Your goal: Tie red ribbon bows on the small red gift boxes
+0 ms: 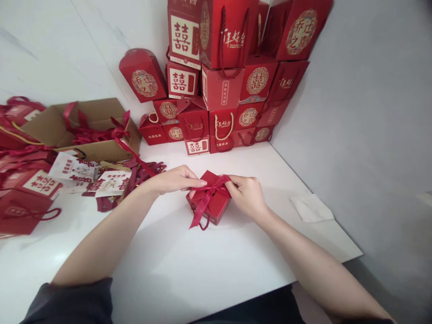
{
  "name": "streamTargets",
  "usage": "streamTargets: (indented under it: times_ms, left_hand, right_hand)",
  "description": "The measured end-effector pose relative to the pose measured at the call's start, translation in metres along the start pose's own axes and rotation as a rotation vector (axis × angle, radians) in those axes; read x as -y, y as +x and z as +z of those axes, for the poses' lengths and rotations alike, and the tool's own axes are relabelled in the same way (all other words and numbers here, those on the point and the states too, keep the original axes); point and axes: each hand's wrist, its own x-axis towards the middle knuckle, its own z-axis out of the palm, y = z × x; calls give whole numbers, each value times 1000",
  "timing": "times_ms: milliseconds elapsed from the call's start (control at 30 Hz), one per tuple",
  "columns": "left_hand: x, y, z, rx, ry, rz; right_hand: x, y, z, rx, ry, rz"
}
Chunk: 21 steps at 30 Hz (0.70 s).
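Observation:
A small red gift box (219,204) stands on the white table in front of me, a dark red cord handle hanging at its near side. Across its top lies a red ribbon (202,209), looped into a bow with one tail draped toward me. My left hand (178,180) pinches the ribbon at the left of the bow, thumb along the box top. At the right, my right hand (248,191) grips the bow's other side between thumb and curled fingers. The fingertips of both hands are partly hidden.
Stacked red gift boxes (222,90) rise against the wall behind. On the left are an open cardboard box (97,155) of ribbons, printed cards (113,182) over loose dark red straps, and more gift boxes (20,207). A white tissue (310,208) lies near the right edge.

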Motion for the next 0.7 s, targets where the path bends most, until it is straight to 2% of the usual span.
streamTargets:
  times_ms: [267,533,633,700]
  left_hand:
    - [5,3,0,40,-69,23]
    - [25,11,-4,70,-106,133]
    - [26,12,-2,43,-132,135]
    - [23,11,0,19,-123,123]
  right_hand:
    - [0,0,2,-19,50,20]
    - [-2,-1,8,-4,155,78]
    - [-7,3,4,69,231,64]
    - [-10,8,-6,198,347,-6]
